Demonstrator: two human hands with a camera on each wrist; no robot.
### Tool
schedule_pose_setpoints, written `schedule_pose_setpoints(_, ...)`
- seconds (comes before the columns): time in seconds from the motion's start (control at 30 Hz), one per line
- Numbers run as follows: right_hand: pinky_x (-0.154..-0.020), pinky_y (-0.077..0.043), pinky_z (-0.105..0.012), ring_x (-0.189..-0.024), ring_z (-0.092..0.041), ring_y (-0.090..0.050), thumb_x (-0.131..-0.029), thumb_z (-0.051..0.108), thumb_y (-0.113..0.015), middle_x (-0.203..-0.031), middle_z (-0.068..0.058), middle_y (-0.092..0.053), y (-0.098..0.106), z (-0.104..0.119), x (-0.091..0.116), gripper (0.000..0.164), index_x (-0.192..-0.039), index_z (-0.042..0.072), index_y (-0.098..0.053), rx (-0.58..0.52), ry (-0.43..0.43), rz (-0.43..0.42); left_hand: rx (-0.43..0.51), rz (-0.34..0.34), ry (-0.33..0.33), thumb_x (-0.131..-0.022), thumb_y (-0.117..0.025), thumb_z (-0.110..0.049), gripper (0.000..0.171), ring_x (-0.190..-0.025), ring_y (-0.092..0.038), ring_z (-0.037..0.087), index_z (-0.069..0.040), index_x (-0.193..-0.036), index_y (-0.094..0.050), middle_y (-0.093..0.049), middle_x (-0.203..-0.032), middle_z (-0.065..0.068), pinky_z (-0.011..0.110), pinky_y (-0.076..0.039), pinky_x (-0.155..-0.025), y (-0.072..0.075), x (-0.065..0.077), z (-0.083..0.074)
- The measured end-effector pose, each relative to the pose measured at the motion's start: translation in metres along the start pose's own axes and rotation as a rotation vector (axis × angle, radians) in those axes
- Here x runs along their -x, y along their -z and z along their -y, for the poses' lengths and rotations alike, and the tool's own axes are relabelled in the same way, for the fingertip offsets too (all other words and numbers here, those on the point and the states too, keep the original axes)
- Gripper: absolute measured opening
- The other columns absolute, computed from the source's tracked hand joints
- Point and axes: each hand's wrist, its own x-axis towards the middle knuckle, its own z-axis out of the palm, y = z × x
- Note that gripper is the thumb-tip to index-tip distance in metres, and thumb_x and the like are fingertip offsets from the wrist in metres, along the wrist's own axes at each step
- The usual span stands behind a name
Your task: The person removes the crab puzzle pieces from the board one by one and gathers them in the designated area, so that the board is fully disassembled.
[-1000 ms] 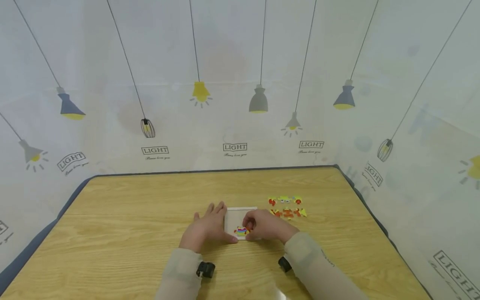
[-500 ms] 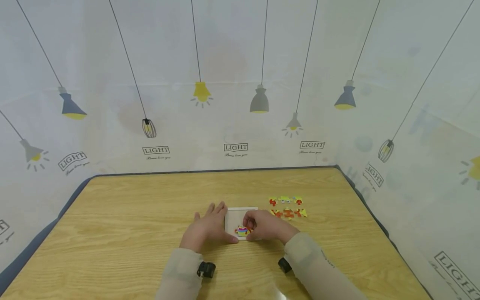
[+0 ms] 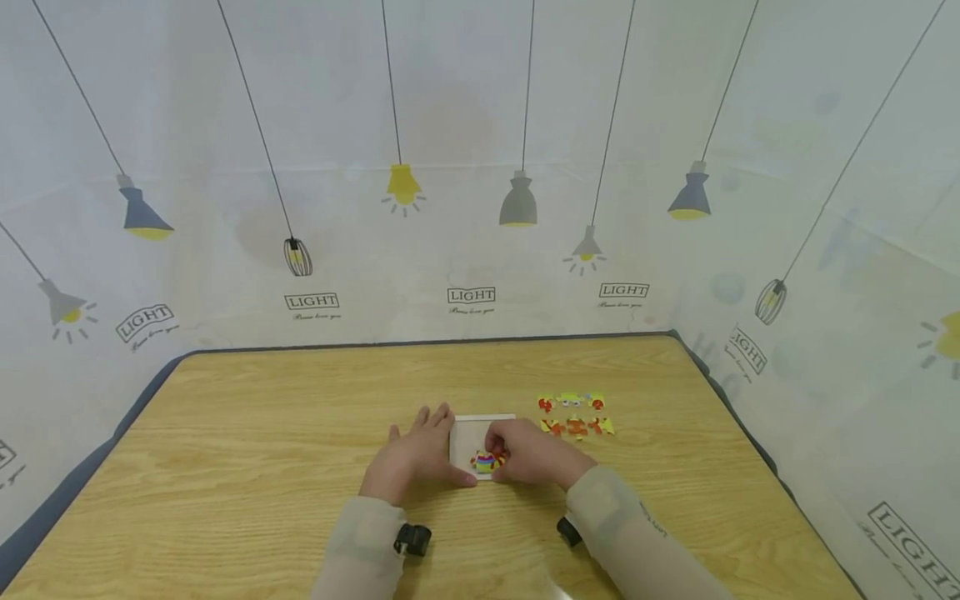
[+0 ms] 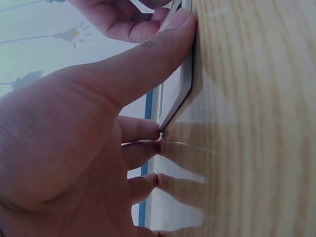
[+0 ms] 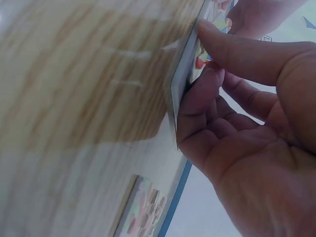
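Observation:
A shallow white puzzle tray (image 3: 483,417) lies on the table between both hands. Near its front edge are rainbow-striped jigsaw pieces (image 3: 485,462) with red and yellow parts. My left hand (image 3: 417,452) steadies the tray, with spread fingers at its left side and the thumb (image 4: 170,37) on its front rim. My right hand (image 3: 534,450) bends over the tray's front right corner. Its curled fingers pinch at a jigsaw piece (image 5: 201,62), which they mostly cover. In the right wrist view, the thumb (image 5: 237,54) lies along the front rim.
To the right of the tray, loose jigsaw pieces lie in two rows, a far row (image 3: 572,401) and a near row (image 3: 576,427). A wood-grain table (image 3: 262,450) carries everything. White sheeting (image 3: 450,108) printed with lamps stands behind its dark edge.
The rainbow-striped pieces have shifted slightly to the right inside the tray under my right fingers. My left hand keeps its place.

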Motion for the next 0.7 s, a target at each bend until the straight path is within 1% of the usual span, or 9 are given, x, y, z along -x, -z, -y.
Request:
schedule_pose_setpoints(0.27,-0.079,-0.049,-0.034,-0.085,-0.016,-0.055,-0.087,0.006,-0.087,-0.092,-0.002,-0.063,0.0009,-0.0011,0.0006,0.025,-0.102,0.009,-0.067,0.01,0.01,-0.008,0.0,-0.003,-0.004,-0.08,-0.089,-0.058,0.119,-0.168,-0.011,0.04,-0.006,-0.168,-0.029,-0.02,-0.18,0.009,0.079,-0.008,-0.127,0.0007,-0.0005,-0.0012)
schedule_pose_setpoints(0.4,-0.082,-0.053,-0.036,-0.086,-0.015,-0.057,-0.088,0.006,-0.086,-0.095,-0.001,-0.066,-0.0006,-0.0029,0.0014,0.023,-0.104,0.008,-0.069,0.015,0.019,-0.005,-0.009,-0.002,-0.005,-0.081,-0.088,-0.059,0.118,-0.168,-0.011,0.04,-0.005,-0.168,-0.029,-0.02,-0.18,0.009,0.079,-0.009,-0.127,0.0006,-0.0006,-0.0014)
schedule_pose_setpoints(0.53,-0.083,-0.055,-0.038,-0.087,-0.015,-0.059,-0.088,0.007,-0.085,-0.099,-0.002,-0.069,-0.0005,-0.0035,0.0035,0.023,-0.107,0.006,-0.071,-0.004,0.025,-0.006,-0.009,0.0,-0.001,-0.081,-0.088,-0.059,0.118,-0.168,-0.01,0.039,-0.006,-0.169,-0.029,-0.019,-0.18,0.009,0.079,-0.008,-0.127,0.0003,-0.0001,-0.0012)
schedule_pose_setpoints(0.7,-0.08,-0.055,-0.033,-0.086,-0.014,-0.06,-0.089,0.009,-0.085,-0.096,-0.001,-0.07,0.0017,-0.0049,0.0069,0.021,-0.105,0.006,-0.073,-0.019,0.047,0.011,-0.001,-0.002,0.001,-0.081,-0.088,-0.058,0.118,-0.168,-0.011,0.04,-0.006,-0.168,-0.029,-0.019,-0.18,0.009,0.079,-0.008,-0.127,-0.0006,0.0008,-0.0005)
